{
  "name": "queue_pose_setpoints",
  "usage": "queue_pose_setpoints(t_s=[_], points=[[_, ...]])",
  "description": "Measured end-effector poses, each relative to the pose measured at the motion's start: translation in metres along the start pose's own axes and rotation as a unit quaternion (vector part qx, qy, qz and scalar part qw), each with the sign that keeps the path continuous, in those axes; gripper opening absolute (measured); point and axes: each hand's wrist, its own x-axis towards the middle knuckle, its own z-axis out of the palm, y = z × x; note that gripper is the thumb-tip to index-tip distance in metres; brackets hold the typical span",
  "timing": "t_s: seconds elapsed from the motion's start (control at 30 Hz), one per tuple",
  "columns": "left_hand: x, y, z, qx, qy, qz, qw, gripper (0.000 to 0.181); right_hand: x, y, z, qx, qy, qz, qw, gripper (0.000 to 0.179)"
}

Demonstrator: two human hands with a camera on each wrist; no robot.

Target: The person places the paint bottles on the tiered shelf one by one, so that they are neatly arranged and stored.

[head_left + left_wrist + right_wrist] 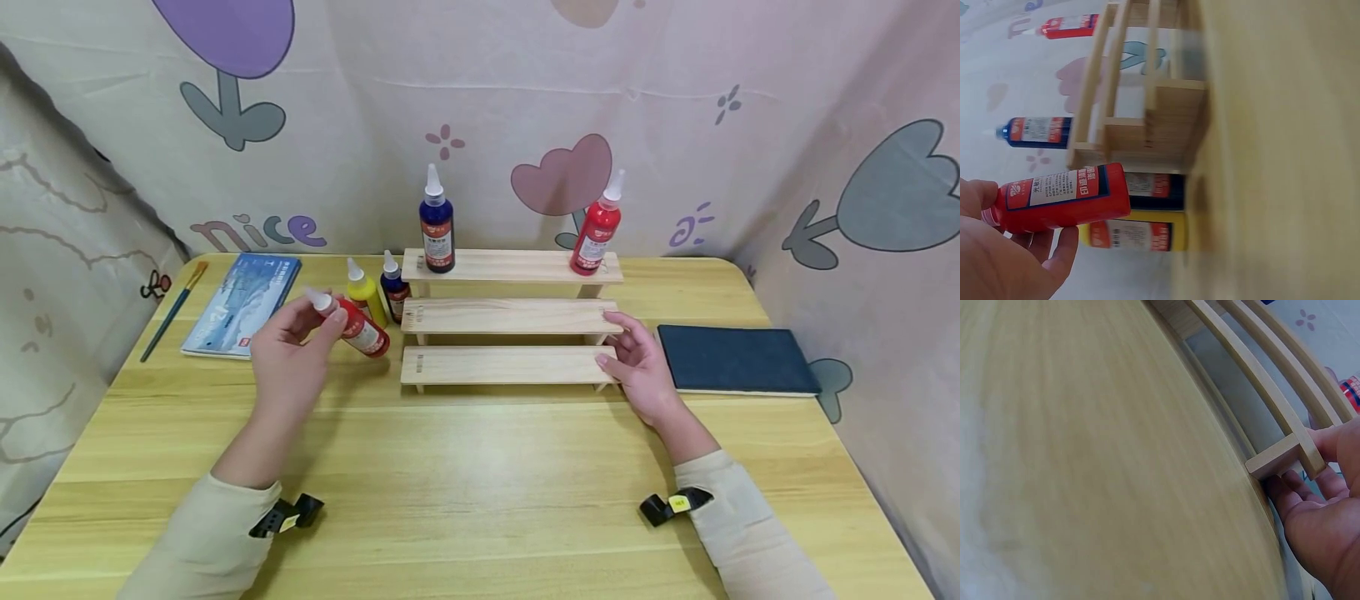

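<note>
My left hand [294, 350] pinches a red squeeze bottle [365, 333] near its white cap. The bottle is tilted, held off the table left of a three-step wooden rack [510, 364]; its label faces the left wrist view. At the rack's right end, my right hand [639, 367] grips the lower steps, thumb on the bottom board and fingers around the end. On the top step stand a dark blue bottle [437, 229] at the left and another red bottle [596, 233] at the right. A yellow bottle [1138, 232] and a second dark blue bottle [1155, 190] stand beside the rack's left end.
A blue-and-white book [243, 304] lies at the table's back left, with a paintbrush [174, 312] beside it. A dark notebook [738, 360] lies right of my right hand. Behind the table [480, 500] hangs a patterned cloth [360, 125].
</note>
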Motion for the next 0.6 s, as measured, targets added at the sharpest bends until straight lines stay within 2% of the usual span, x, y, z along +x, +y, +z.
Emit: queue_pose_setpoints(t_s=[0.17,0.3,0.5,0.6], points=[[0.001,0.013,-0.002,-0.019,-0.006,0.028,0.9994,0.030,0.000,0.001,-0.001,-0.003,-0.002,0.000,1.0000,0.061],[0.004,0.021,0.000,-0.027,-0.024,0.057,0.9977,0.030,0.000,0.001,-0.001,-0.001,-0.001,0.000,1.0000,0.062],[0.011,0.031,0.010,-0.057,-0.060,0.079,0.9935,0.028,0.000,0.001,0.000,0.002,0.000,0.003,1.0000,0.064],[0.015,0.034,0.016,-0.057,-0.074,0.083,0.9922,0.029,0.000,0.002,0.000,0.002,0.000,0.004,1.0000,0.064]])
